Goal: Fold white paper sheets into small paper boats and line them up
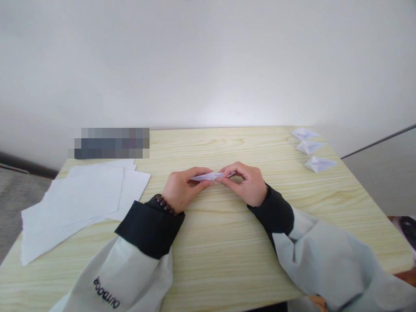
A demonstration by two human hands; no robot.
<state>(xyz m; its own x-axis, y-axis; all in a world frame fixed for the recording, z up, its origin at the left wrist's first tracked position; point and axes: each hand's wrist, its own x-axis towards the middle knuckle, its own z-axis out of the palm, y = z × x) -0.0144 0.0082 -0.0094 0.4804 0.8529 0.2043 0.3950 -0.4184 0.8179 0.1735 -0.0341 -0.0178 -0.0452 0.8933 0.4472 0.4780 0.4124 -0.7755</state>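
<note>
Folded paper (203, 177), pinched by left hand (180, 189) and right hand (246, 183), seems unfinished, with three finished-looking pieces (307, 147) to its right, flat sheets (86, 195) left.

The wall (208, 65) is located behind the table (211, 260); overlapping paper sheets (87, 190) lie on the table's left side, with an obscured item (112, 143) directly behind them. Three folded paper pieces (307, 147) are positioned one behind another at the rear right. Between both sets, the left hand (183, 186) and right hand (245, 182) hold the workpiece (203, 177) over the table.
</note>
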